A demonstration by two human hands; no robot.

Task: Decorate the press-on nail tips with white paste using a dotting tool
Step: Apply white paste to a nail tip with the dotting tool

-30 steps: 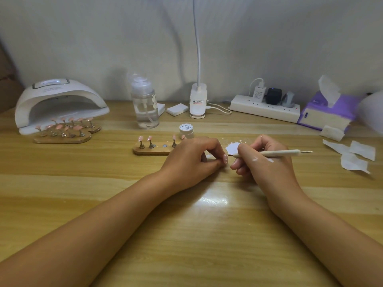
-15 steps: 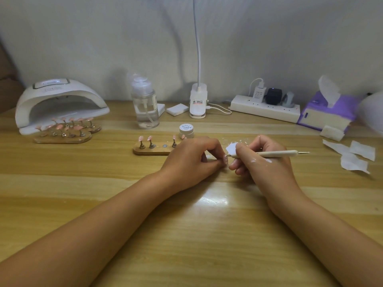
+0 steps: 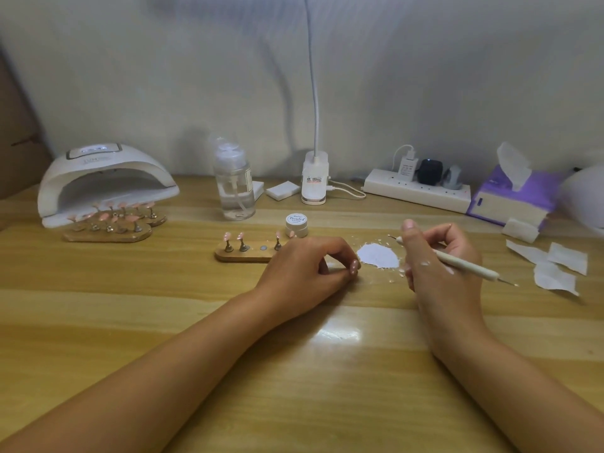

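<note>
My left hand (image 3: pixel 307 268) rests on the table with its fingers curled, pinching a small pink nail tip (image 3: pixel 354 266) at the fingertips. My right hand (image 3: pixel 438 266) grips a cream dotting tool (image 3: pixel 467 263); its front tip points up and left, above a patch of white paste (image 3: pixel 379 255) smeared on the table between my hands. A wooden holder (image 3: pixel 243 255) left of my left hand carries three pink nail tips on metal stands and one bare magnet spot. A small white jar (image 3: pixel 296 225) stands just behind the holder.
A white nail lamp (image 3: pixel 104 181) stands at the back left, with a second wooden holder (image 3: pixel 108 235) of several pink tips in front of it. A clear pump bottle (image 3: pixel 234 188), lamp base (image 3: pixel 314 178), power strip (image 3: pixel 416 191), tissue box (image 3: pixel 513 197) and paper wipes (image 3: pixel 555 266) also stand about.
My right hand has drawn back to the right, away from my left hand, uncovering the white paste. The dotting tool has swung so its rear end points down and right.
</note>
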